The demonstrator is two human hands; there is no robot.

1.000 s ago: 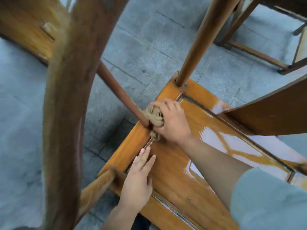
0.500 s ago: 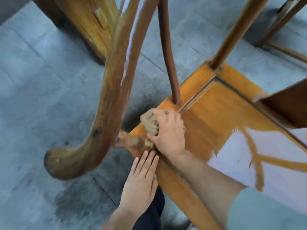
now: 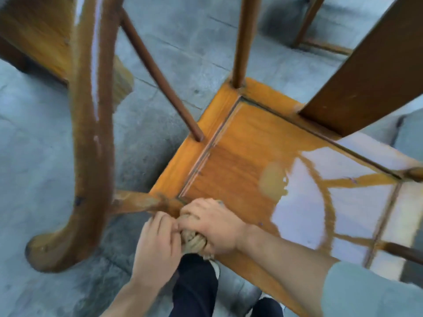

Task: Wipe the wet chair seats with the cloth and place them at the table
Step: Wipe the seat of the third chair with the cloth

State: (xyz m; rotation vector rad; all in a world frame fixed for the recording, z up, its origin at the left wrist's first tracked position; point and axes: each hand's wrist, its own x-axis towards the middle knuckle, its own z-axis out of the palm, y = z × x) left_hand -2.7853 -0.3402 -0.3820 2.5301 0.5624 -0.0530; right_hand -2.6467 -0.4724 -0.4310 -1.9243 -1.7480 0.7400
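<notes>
2 hands meet at the near left corner of the chair seat [image 3: 240, 165]: your right hand [image 3: 212, 227] is curled over the bunched cloth [image 3: 193, 241], and your left hand [image 3: 155, 250] comes in just beside it, fingers bent onto the same wad. Whether the left actually grips it, I cannot tell; the frame is blurred. The cloth looks soft, thick and twisted, probably damp, so it will squash and sag; hold it by the bulk, not a loose end. The seat is hard, glossy wood with a wet sheen still pooled on the right half, so expect it to be slick there. The chair looks solid and likely heavy; for moving it, take the curved armrest [image 3: 91, 133] or the back splat [image 3: 366, 72], not the thin spindle [image 3: 160, 78]. It stands on a stone floor [image 3: 45, 179]; no bench is visible.
</notes>
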